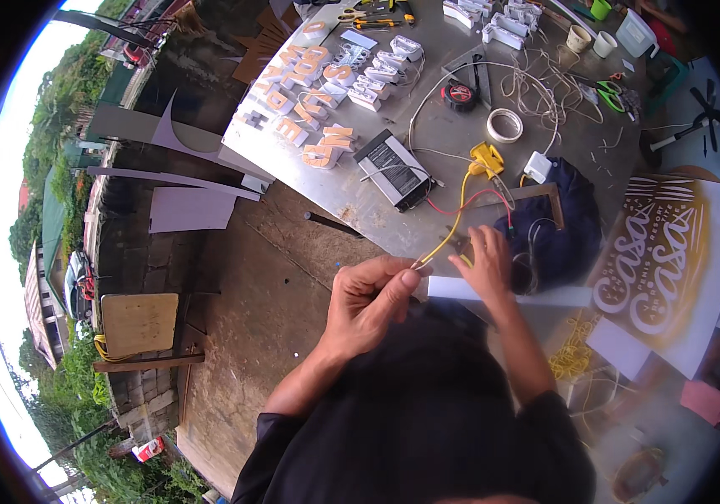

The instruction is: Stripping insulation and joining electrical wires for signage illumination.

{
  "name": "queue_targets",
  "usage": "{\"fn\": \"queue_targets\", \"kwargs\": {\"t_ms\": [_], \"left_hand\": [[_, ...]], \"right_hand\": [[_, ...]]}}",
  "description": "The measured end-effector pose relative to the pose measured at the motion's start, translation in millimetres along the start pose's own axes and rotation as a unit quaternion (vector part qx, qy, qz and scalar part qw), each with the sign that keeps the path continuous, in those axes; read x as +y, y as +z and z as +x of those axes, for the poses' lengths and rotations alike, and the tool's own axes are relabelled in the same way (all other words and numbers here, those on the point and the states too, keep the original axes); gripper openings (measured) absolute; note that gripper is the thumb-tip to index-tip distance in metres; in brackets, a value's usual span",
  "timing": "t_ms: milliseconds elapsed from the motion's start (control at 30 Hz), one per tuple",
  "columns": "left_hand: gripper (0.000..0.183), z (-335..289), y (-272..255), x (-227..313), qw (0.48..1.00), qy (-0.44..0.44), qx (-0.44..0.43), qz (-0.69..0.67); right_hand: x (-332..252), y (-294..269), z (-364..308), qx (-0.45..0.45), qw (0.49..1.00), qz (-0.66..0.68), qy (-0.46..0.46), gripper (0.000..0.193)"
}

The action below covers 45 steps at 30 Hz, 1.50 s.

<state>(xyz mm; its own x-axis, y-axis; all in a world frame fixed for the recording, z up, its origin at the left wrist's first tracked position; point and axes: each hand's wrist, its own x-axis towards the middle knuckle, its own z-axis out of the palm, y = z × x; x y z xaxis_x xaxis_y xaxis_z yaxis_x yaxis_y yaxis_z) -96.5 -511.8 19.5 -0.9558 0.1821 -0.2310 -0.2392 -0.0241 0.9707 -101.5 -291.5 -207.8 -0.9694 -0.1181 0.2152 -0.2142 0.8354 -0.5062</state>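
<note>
My left hand (370, 304) pinches the end of a yellow wire (448, 233) between thumb and forefinger, just off the table's near edge. From there the wire runs up to a yellow plug or clamp (486, 158) on the metal table. My right hand (487, 265) is beside it to the right, fingers apart, with no held thing visible. A dark blue cloth (576, 223) lies right of that hand, with a metal square (556, 206) on top. A silver power supply box (392, 168) with a black label sits beyond my hands, a red wire (452, 214) near it.
On the metal table (427, 126) are several cut-out letters (319, 148), a tape measure (459, 96), a tape roll (504, 125), a white adapter (537, 166) and tangled white cable (536, 84). A white strip (544, 296) lies near me. Printed signage sheets (662, 269) are at right.
</note>
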Motion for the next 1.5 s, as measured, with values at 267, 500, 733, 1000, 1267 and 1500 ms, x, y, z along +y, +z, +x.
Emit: {"fn": "queue_targets", "kwargs": {"t_ms": [267, 500, 733, 1000, 1267, 1500], "left_hand": [[0.023, 6, 19, 14, 1.000, -0.007, -0.029, 0.007], [0.021, 9, 33, 23, 0.997, -0.012, -0.068, 0.019], [0.013, 17, 40, 15, 0.998, 0.013, -0.009, 0.068], [0.013, 34, 29, 2, 0.935, 0.247, 0.026, 0.253], [0.015, 39, 17, 6, 0.911, 0.291, -0.040, 0.291], [0.003, 29, 16, -1, 0.984, 0.011, -0.085, -0.156]], "right_hand": [[-79, -158, 54, 0.247, 0.904, 0.105, -0.334, 0.040], [-64, -176, 71, 0.268, 0.866, -0.027, -0.421, 0.036], [-62, -177, 74, 0.277, 0.872, -0.016, -0.403, 0.016], [-84, -182, 74, 0.138, 0.942, 0.181, -0.247, 0.013], [-80, -189, 69, -0.333, 0.589, 0.697, 0.238, 0.024], [-78, -184, 62, 0.212, 0.899, 0.027, -0.383, 0.043]]}}
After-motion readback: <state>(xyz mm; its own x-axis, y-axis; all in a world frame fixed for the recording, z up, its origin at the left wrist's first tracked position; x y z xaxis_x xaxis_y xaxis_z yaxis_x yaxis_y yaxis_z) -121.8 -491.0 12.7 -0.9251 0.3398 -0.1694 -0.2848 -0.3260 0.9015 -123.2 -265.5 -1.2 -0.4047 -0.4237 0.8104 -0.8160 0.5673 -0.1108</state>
